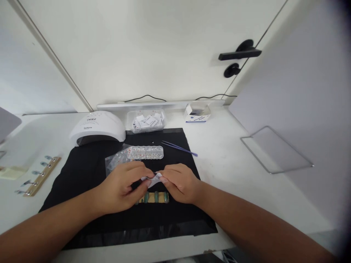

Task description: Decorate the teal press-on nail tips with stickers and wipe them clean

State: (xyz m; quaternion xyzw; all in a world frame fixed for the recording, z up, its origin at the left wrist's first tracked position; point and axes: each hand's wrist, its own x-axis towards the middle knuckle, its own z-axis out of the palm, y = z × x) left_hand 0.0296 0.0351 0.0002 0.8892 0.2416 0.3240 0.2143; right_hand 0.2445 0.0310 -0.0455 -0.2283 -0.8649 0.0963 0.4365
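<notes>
closest to me, along the bottom of the frame, runs the edge of a white table (219, 157) under a black mat (90, 215), which has a glossy strip at its near side. just above, at lower centre, i see a short tan strip (151, 198) bearing several glossy green pieces (156, 197), its left end hidden behind the left hand (117, 187). over it, both hands meet at a small crumpled white piece (155, 179) near the middle of the frame: the left pinches its left end between thumb and fingers, and the right hand (181, 182) pinches its right end. at far left i get a wooden bar (45, 177) with glossy tips (38, 172) on metal holders. beyond the hands lie clear plastic sheets (119, 159), partly under a clear compartment case (145, 152) of small bits, with blue tweezers (179, 148) right of it. farther up i have a white domed lamp (98, 126) at left, a clear tub (146, 121) of white packets at centre, and a small carton (196, 114) right of that. at upper right, a black handle (240, 54) sits on a white door (153, 44).
</notes>
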